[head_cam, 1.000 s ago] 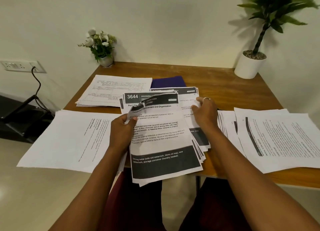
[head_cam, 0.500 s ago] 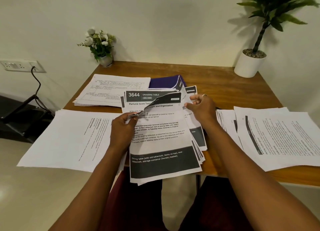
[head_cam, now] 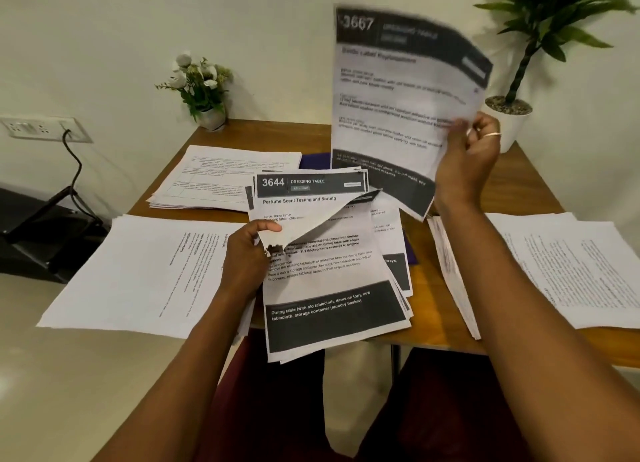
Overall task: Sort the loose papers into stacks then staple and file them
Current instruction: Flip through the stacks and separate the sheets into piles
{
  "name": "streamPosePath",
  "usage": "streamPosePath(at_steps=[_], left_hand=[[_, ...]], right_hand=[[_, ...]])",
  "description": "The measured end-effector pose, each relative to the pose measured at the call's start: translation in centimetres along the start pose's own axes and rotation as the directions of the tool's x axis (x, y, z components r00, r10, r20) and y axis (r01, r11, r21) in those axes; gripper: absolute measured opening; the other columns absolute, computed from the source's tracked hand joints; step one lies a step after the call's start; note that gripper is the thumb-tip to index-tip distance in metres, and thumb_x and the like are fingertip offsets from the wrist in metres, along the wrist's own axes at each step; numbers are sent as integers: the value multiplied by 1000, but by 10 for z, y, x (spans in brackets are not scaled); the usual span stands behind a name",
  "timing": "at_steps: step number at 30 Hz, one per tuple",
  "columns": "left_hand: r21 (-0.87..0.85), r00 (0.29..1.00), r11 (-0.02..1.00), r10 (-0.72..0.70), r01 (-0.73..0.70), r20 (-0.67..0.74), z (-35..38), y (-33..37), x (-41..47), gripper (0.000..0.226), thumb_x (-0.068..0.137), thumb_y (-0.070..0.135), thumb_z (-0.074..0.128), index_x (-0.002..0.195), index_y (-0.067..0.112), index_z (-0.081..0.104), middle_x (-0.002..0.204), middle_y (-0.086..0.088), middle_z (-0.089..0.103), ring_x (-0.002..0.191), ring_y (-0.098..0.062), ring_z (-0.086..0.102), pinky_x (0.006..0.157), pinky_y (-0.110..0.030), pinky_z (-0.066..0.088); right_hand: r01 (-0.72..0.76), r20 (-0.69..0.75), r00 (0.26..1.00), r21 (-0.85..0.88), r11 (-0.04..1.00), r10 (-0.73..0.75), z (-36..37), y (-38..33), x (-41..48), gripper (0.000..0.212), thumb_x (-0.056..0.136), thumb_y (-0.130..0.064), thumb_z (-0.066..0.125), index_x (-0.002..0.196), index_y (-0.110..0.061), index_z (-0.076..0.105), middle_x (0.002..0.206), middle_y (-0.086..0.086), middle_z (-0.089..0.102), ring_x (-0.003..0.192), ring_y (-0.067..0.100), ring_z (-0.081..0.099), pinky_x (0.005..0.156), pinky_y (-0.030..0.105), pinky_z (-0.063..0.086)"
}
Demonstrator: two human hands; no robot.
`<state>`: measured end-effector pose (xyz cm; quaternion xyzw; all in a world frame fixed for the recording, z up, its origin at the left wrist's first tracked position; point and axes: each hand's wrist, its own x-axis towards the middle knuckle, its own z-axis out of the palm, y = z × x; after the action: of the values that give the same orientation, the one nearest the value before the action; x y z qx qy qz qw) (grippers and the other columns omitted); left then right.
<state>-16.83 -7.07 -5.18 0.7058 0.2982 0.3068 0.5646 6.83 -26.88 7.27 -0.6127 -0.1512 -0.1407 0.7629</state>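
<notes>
A central stack of printed sheets with dark headers and footers (head_cam: pixel 332 288) lies on the wooden table (head_cam: pixel 446 312) and overhangs its near edge. My left hand (head_cam: pixel 247 259) pinches the top sheet's upper left corner and folds it back. Under it shows a sheet headed 3644 (head_cam: pixel 308 187). My right hand (head_cam: pixel 464 163) holds a single sheet headed 3667 (head_cam: pixel 398 90) upright above the table, gripping its right edge. A purple folder (head_cam: pixel 313 160) lies mostly hidden under the stack.
Other paper stacks lie at the far left (head_cam: pixel 225 177), near left (head_cam: pixel 145 271) and right (head_cam: pixel 571 264), both near ones overhanging the table edge. A small flower pot (head_cam: pixel 204 90) and a potted plant (head_cam: pixel 516 115) stand at the back. A wall socket with cable (head_cam: pixel 45 129) is at the left.
My right hand has lifted one sheet off the central stack and raised it upright, up and to the right. My left hand still holds the folded corner of the top sheet.
</notes>
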Motion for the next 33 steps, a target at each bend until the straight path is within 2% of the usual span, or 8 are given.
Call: streamPosePath(at_steps=[4, 10, 14, 18, 22, 25, 29, 33], left_hand=[[-3, 999, 1000, 28, -28, 21, 1, 2, -1, 55, 89, -21, 53, 88, 32, 72, 120, -2, 71, 106, -18, 68, 64, -16, 54], [-17, 999, 999, 31, -30, 24, 1, 0, 1, 54, 91, -15, 57, 85, 36, 74, 116, 4, 72, 107, -17, 68, 69, -17, 54], [-23, 999, 999, 27, -27, 16, 0, 2, 1, 52, 91, -16, 57, 88, 33, 73, 115, 4, 72, 107, -16, 68, 72, -19, 56], [-82, 999, 995, 49, -49, 3, 0, 8, -5, 39, 94, -12, 58, 93, 25, 70, 108, 9, 71, 98, -7, 69, 76, -21, 57], [-70, 998, 997, 28, -33, -63, -1, 13, -4, 27, 103, 4, 56, 91, 26, 66, 100, 9, 70, 91, -3, 69, 67, -16, 55], [-71, 996, 997, -38, 33, -78, -2, 9, -3, 10, 103, 21, 60, 105, 22, 70, 103, 6, 74, 92, -11, 74, 67, -18, 57], [-84, 993, 992, -99, 93, -69, 0, 10, -3, 19, 103, 22, 59, 119, 16, 69, 105, 5, 76, 89, -12, 76, 63, -20, 59], [-98, 992, 991, -103, 96, -70, 0, 12, -4, 19, 104, 23, 58, 117, 16, 70, 102, 6, 76, 86, -10, 76, 61, -18, 57]], right_hand=[[15, -87, 996, 141, 990, -3, 6, -11, 17, 9, 101, -6, 56, 107, -12, 52, 106, 3, 66, 91, 1, 69, 84, 22, 55], [-12, -8, 1000, 167, 986, 14, 16, -7, 16, 12, 101, -3, 55, 107, -13, 54, 105, 1, 67, 94, -1, 69, 86, 21, 55], [-146, 214, 967, 34, 989, 136, 28, 14, 3, 5, 101, -14, 58, 105, -15, 55, 99, 0, 70, 87, 5, 70, 83, 29, 59], [-282, 356, 887, -84, 956, 293, 38, 37, -15, 4, 102, -17, 58, 106, -19, 59, 107, 3, 74, 97, 17, 74, 84, 37, 61], [-303, 391, 845, -214, 929, 366, 40, 56, -24, 6, 101, -16, 59, 102, -22, 61, 106, 1, 74, 101, 19, 71, 88, 35, 59], [-357, 412, 783, -316, 879, 466, 40, 60, -26, 10, 101, -12, 58, 106, -19, 62, 106, -3, 74, 94, 14, 73, 85, 34, 61], [-385, 385, 751, -406, 829, 537, 36, 64, -27, 21, 102, -12, 57, 121, -17, 62, 114, -3, 72, 97, 12, 71, 88, 32, 58], [-291, 479, 683, -514, 807, 552, 32, 62, -36, 15, 101, -18, 60, 114, -23, 67, 106, -7, 73, 89, 9, 71, 81, 30, 58]])
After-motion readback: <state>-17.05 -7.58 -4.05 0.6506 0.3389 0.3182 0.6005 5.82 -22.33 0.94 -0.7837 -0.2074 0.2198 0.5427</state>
